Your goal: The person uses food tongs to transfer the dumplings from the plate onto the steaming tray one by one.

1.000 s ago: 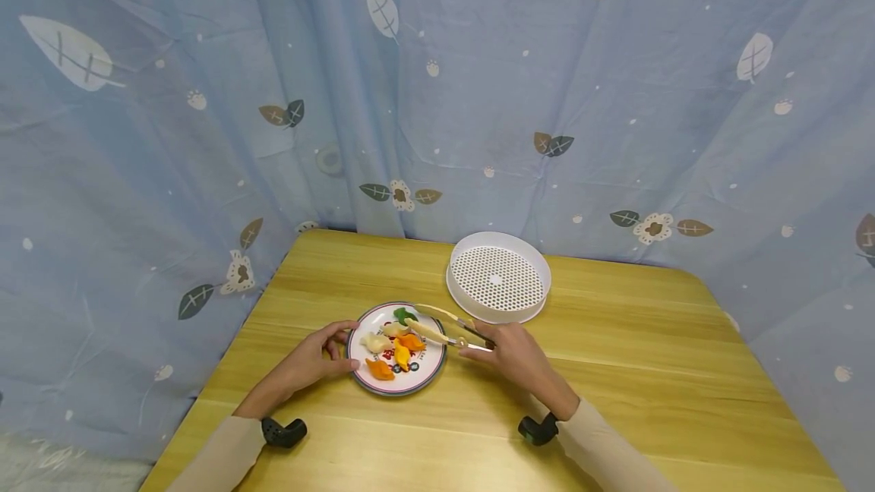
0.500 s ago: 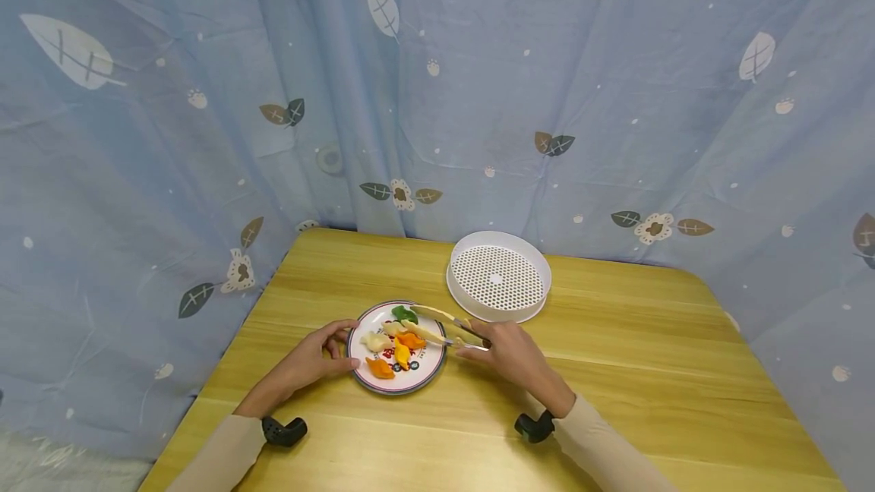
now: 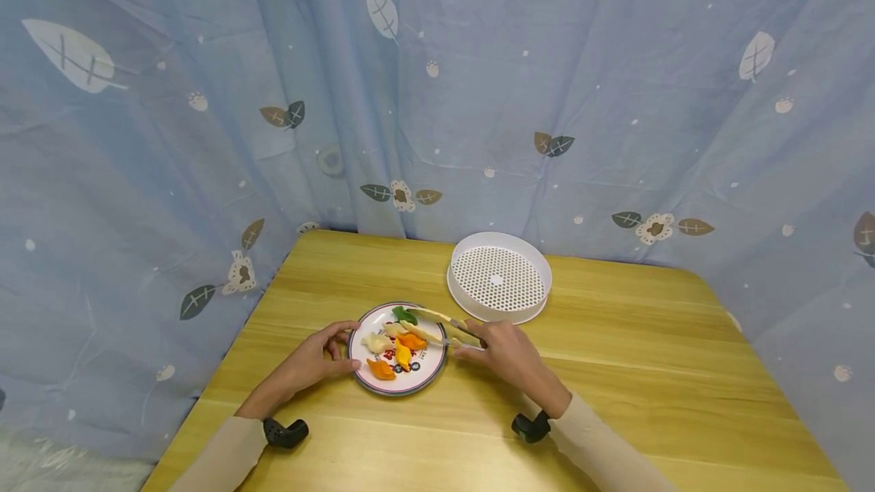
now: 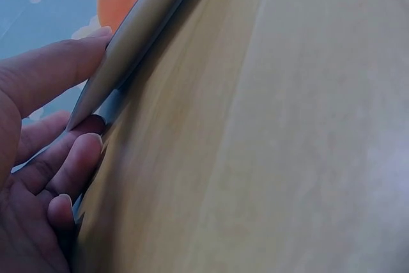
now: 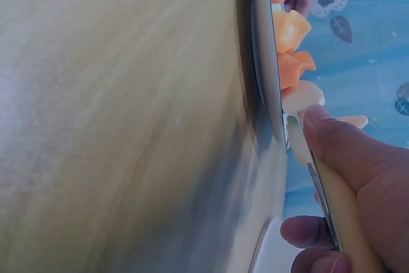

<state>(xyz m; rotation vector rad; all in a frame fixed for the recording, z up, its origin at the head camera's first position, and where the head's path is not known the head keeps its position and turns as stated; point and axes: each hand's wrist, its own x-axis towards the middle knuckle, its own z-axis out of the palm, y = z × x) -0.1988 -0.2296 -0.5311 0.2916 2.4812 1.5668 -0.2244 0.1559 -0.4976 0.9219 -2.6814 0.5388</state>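
Right hand (image 3: 506, 351) grips tongs (image 3: 425, 335), tips beside a green dumpling (image 3: 405, 315) at the back of the plate (image 3: 425, 370); left hand (image 3: 311, 363) pinches its rim. Dumpling looks light, perhaps soft, best held gently mid-body.

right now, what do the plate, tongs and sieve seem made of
Plate: smooth, perhaps glazed ceramic or melamine, white with printed bands. Tongs: apparently shiny metal along silvery edges, cream parts possibly plastic. Sieve: likely plastic, smooth white, with regular holes.
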